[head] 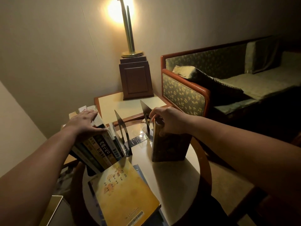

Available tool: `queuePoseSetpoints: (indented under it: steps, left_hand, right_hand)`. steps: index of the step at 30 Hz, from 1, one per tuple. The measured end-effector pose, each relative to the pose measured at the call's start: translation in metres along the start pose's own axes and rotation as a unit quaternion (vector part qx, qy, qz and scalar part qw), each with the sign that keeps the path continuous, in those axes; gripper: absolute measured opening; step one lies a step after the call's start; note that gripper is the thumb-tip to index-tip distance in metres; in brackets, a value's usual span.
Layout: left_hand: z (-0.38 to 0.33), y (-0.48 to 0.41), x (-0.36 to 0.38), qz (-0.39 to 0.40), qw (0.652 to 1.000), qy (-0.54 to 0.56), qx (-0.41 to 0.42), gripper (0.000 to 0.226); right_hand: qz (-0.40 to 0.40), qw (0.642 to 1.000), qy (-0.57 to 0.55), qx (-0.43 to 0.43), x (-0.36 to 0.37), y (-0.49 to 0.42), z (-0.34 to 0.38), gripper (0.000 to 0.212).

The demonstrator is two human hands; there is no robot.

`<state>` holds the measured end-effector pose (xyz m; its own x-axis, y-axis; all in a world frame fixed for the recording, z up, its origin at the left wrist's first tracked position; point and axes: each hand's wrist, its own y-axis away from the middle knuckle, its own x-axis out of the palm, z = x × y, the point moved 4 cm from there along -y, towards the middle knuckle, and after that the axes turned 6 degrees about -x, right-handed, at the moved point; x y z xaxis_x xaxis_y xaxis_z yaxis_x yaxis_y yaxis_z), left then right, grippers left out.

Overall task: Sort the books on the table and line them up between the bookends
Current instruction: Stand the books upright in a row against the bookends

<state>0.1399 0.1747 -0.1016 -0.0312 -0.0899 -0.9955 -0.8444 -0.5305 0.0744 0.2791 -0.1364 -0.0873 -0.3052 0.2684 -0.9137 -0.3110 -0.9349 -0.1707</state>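
Note:
Several upright books (pixel 99 149) lean to the left on the round table (pixel 184 173), spines toward me. My left hand (pixel 84 123) lies flat on their top edges, fingers spread. A metal bookend (pixel 121 134) stands just right of this row. A second metal bookend (pixel 145 115) stands farther right, at the table's back. My right hand (pixel 167 121) grips the top of a thick dark book (pixel 169 144) that stands upright on the table near that second bookend. A yellow book (pixel 123 194) lies flat in front, on top of a blue one (pixel 138 168).
Behind the round table a low side table (pixel 114 103) carries a wooden lamp base (pixel 136 79) with a lit brass lamp. A patterned sofa (pixel 228 82) with wooden arms stands at the right. A pale wall runs along the left.

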Motion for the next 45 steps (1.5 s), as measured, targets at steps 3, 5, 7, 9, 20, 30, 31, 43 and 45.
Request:
queuePoseSetpoints:
  steps: [3, 5, 7, 9, 20, 30, 31, 43, 45]
  left_hand:
    - [-0.002, 0.003, -0.001, 0.002, 1.000, 0.000, -0.006, 0.119]
    - [-0.003, 0.005, -0.002, 0.006, 1.000, -0.002, -0.007, 0.120]
    - [-0.003, 0.006, -0.002, 0.006, 1.000, -0.003, -0.008, 0.117]
    - [-0.003, 0.006, -0.001, -0.004, 1.000, -0.009, -0.006, 0.109]
    - [-0.004, 0.006, -0.001, -0.026, 1.000, -0.010, 0.001, 0.104]
    - [-0.001, 0.002, 0.001, -0.018, 1.000, -0.004, -0.005, 0.106]
    - [-0.001, 0.001, 0.001, -0.016, 1.000, -0.004, -0.005, 0.107]
    - [0.000, 0.002, 0.000, -0.001, 1.000, 0.000, 0.000, 0.121]
    - [0.000, 0.001, 0.001, -0.005, 1.000, 0.000, 0.000, 0.118]
  right_hand:
    - [0.069, 0.997, 0.013, 0.018, 0.006, -0.009, 0.008, 0.064]
    - [0.093, 0.995, 0.041, 0.018, 0.007, -0.009, 0.009, 0.054]
    - [0.101, 0.993, 0.056, 0.014, 0.006, -0.007, 0.011, 0.051]
    - [0.107, 0.992, 0.065, 0.007, 0.005, -0.007, 0.014, 0.051]
    - [0.028, 0.971, 0.235, -0.017, 0.019, 0.024, 0.030, 0.062]
    - [-0.132, 0.986, 0.079, -0.064, 0.054, 0.045, 0.054, 0.021]
    - [-0.134, 0.985, 0.074, -0.085, 0.057, 0.045, 0.055, 0.019]
    - [-0.167, 0.985, 0.007, 0.038, 0.070, 0.034, 0.042, 0.049]
    - [-0.183, 0.982, -0.004, 0.038, 0.067, 0.029, 0.037, 0.049]
